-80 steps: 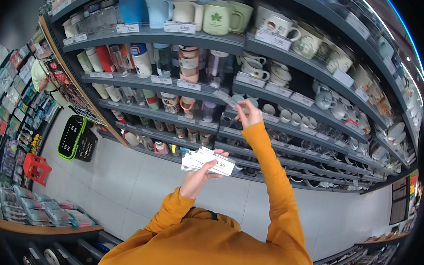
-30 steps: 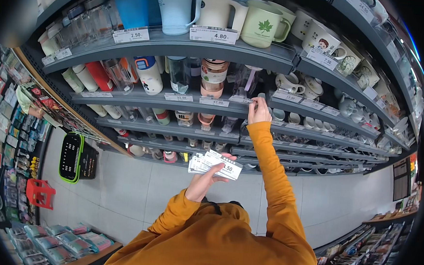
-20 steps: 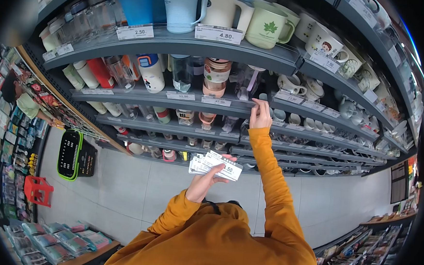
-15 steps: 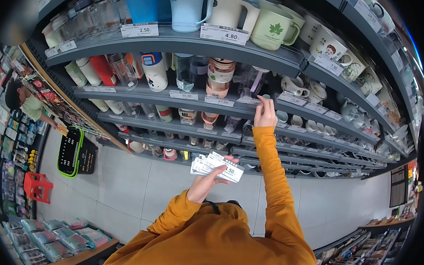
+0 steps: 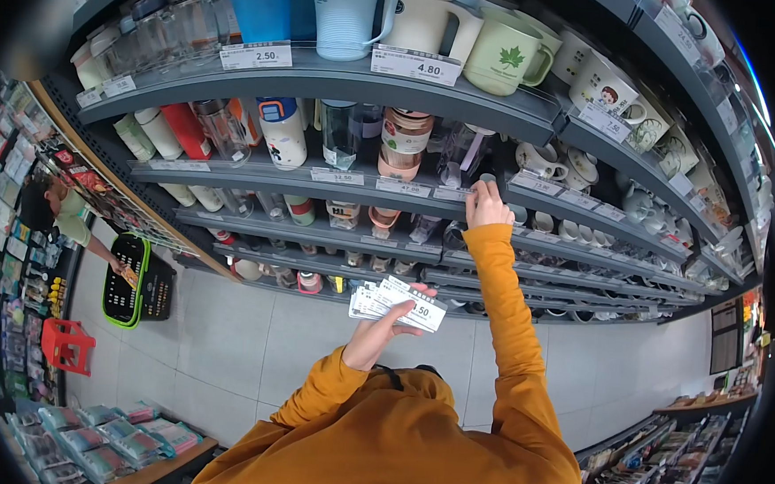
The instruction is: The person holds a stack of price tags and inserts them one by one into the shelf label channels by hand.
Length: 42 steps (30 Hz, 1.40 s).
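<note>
My left hand [image 5: 382, 329] is closed around a fanned stack of white price labels [image 5: 401, 307], held low in front of the shelves. The top label shows "50" beside my thumb. My right hand [image 5: 489, 206] reaches up to the front edge of a middle shelf [image 5: 276, 179], its fingers bent against the edge beside a price label [image 5: 452, 194]. Whatever those fingers grip is hidden. Just behind them is a small grey round object [image 5: 487, 177]. A clear bottle with a purple strap [image 5: 474, 154] stands to their left, and a floral mug [image 5: 541, 161] to their right.
Plastic mugs, including a light blue mug [image 5: 343, 17] and a green mug [image 5: 508, 54], line the shelf above. At left, another person's hand [image 5: 118, 265] is over a black-and-green shopping basket [image 5: 137, 282]. A red stool [image 5: 68, 347] stands nearby on the tiled floor.
My right hand has dropped slightly along the shelf edge, its fingers more bent. My left hand keeps the labels in place. The other person's arm has moved down toward the basket.
</note>
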Motion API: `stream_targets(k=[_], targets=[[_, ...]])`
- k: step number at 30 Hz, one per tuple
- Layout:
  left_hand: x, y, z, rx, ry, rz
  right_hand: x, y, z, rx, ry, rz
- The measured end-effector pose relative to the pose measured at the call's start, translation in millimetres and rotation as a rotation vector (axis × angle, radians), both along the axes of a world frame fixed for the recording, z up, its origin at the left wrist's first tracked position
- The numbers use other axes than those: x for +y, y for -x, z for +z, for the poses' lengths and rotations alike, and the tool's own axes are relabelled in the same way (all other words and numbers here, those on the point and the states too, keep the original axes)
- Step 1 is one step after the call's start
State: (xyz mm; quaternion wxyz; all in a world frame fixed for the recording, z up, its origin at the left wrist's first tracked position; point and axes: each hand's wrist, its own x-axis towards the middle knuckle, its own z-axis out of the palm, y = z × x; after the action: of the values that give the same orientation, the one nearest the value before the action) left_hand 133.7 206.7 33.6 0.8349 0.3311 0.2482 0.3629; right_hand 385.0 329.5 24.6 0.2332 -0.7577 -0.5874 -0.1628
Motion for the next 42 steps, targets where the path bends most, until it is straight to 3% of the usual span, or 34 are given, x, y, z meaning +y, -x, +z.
stream_targets(k=[13, 17, 18, 19, 21, 27, 39, 42], targets=[[22.0, 3.5, 12.5, -0.081, -0.125, 0.014, -31.9, 7.0, 11.1, 0.118, -0.099, 0.200], [24.3, 3.5, 23.4, -0.035, -0.160, 0.071, -71.5, 38.3, 30.9, 0.698, -0.107, 0.386], [24.6, 3.4, 24.3, -0.021, -0.168, 0.077, -86.3, 46.9, 33.6, 1.072, 0.015, 0.457], [24.9, 2.2, 25.1, -0.011, -0.163, 0.080, -99.9, 54.4, 37.5, 1.227, 0.087, 0.508], [24.2, -0.2, 25.2, 0.009, -0.154, 0.087, -121.8, 62.1, 36.2, 1.325, 0.118, 0.564], [18.7, -8.0, 23.1, 0.003, -0.142, 0.106, -144.7, 70.1, 42.0, 1.345, 0.029, 0.518], [-8.1, -14.3, 19.2, 0.026, -0.087, 0.132, -161.1, 51.3, 40.8, 1.401, 0.107, 0.491], [-18.1, -20.6, 20.7, 0.047, -0.065, 0.139, -169.7, 45.4, 41.8, 1.394, -0.013, 0.529]])
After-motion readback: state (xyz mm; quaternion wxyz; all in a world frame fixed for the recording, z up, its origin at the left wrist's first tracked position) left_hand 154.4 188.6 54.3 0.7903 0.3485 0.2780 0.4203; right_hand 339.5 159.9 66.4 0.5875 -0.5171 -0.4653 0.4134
